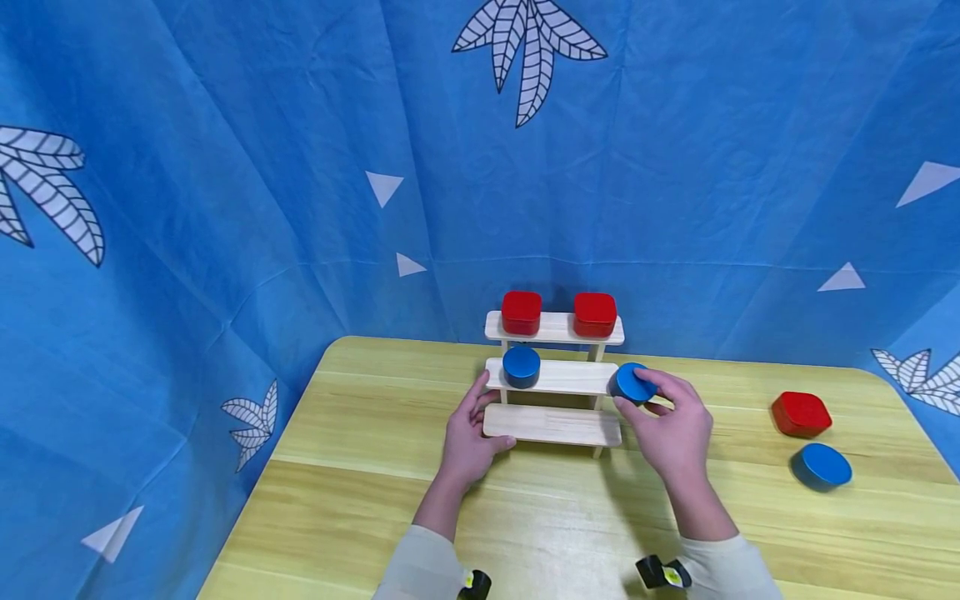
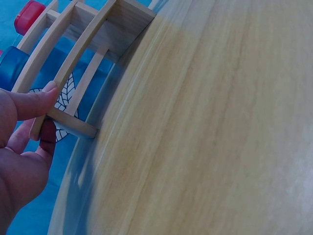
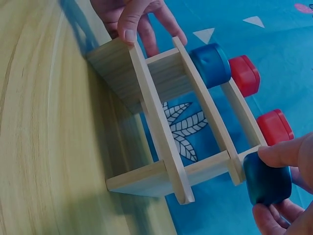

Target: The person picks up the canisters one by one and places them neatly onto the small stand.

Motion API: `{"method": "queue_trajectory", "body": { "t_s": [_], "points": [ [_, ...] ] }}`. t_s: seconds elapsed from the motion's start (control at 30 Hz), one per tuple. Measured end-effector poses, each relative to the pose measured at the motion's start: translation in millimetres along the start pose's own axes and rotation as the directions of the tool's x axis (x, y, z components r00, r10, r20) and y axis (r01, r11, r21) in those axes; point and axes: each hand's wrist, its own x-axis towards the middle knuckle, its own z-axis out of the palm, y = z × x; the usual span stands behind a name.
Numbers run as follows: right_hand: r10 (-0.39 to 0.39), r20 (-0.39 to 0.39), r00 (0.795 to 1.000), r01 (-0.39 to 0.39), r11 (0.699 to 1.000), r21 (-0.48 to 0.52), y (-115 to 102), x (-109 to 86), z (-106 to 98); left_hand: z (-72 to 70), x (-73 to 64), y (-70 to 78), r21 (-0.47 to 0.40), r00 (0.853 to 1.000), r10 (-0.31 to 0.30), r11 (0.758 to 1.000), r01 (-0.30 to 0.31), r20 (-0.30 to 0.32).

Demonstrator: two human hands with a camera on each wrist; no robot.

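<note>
A three-step wooden shelf [image 1: 552,425] stands on the table. My left hand [image 1: 468,443] grips the left end of its lowest board, thumb on top and fingers beneath, as the left wrist view shows. In my right hand [image 1: 672,427] a round blue tin [image 1: 631,382] is pinched between thumb and fingers, at the right end of the middle board. Another blue tin [image 1: 521,367] sits at the left of that board. Two red square tins stand on the top board, one on the left [image 1: 521,312] and one on the right [image 1: 595,314].
Farther right on the table lie a red tin [image 1: 801,414] and a blue tin [image 1: 821,467]. A blue cloth [image 1: 480,192] with leaf prints hangs behind the table [image 1: 360,433] and along its left side.
</note>
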Motion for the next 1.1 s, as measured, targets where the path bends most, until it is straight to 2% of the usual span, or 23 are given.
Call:
{"method": "queue_trajectory", "body": {
  "t_s": [0.5, 0.9, 1.1],
  "points": [
    [-0.063, 0.004, 0.998, 0.063, 0.998, -0.008, 0.1, 3.0, 7.3, 1.1, 0.5, -0.3, 0.010, 1.000, 0.000, 1.000, 0.000, -0.005],
    [-0.063, 0.049, 0.997, 0.065, 0.996, -0.055, -5.9, 5.0, 11.7, 1.4, -0.4, -0.6, 0.015, 1.000, 0.002, 1.000, -0.001, -0.010],
    [-0.073, 0.045, 0.996, 0.076, 0.996, -0.051, -5.6, 5.4, 14.4, 1.1, -0.2, -0.2, 0.018, 1.000, 0.011, 1.000, -0.011, -0.012]
  ]
}}
